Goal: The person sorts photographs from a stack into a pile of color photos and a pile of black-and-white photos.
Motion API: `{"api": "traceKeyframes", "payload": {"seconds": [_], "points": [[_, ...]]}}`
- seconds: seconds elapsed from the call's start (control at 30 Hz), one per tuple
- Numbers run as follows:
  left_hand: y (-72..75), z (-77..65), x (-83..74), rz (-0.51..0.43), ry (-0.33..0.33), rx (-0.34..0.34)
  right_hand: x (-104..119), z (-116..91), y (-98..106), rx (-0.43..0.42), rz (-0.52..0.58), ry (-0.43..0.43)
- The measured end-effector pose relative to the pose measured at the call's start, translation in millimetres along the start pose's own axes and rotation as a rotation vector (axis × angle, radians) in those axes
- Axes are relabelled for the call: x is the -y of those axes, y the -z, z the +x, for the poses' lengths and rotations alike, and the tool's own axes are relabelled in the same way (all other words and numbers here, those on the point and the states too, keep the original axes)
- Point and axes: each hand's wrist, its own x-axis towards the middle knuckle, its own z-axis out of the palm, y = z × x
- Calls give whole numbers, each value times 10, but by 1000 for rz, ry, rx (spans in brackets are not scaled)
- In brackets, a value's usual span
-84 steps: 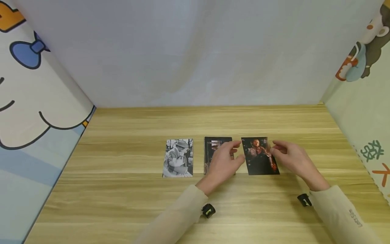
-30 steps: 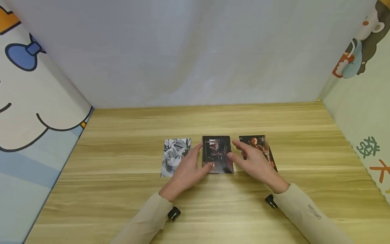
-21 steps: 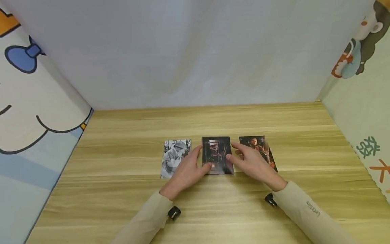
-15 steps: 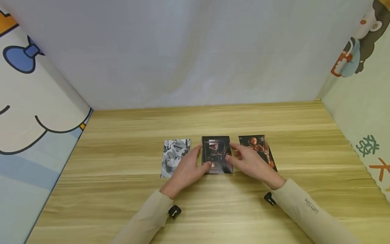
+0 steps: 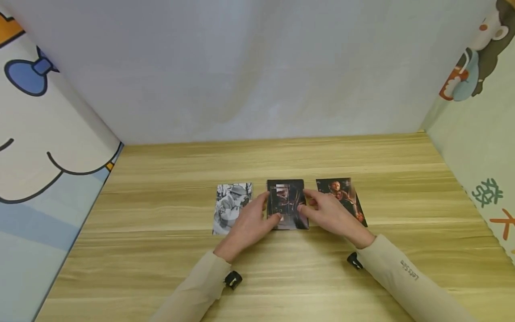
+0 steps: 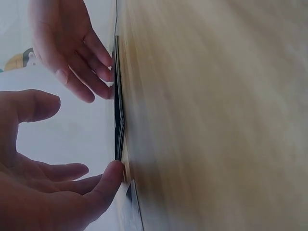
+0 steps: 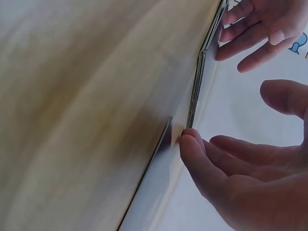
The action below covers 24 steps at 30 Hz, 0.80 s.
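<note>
Hands (image 5: 250, 220) flank the photo stack (image 5: 287, 201).

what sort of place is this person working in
Perhaps a small recording booth or set-up work corner: a wood-grain table, a plain pale backdrop behind it and cartoon-printed panels on both sides.

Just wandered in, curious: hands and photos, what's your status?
Left hand, right hand: touching opposite edges. Middle photo stack: lying on table. Nothing seen blocking.
</note>
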Motion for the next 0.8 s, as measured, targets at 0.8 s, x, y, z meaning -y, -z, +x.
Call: {"api": "traceKeyframes", "payload": {"seconds": [0.8], "points": [[10,-60,-37,-25,36,13,60,-22,-37,-50,-47,17]]}}
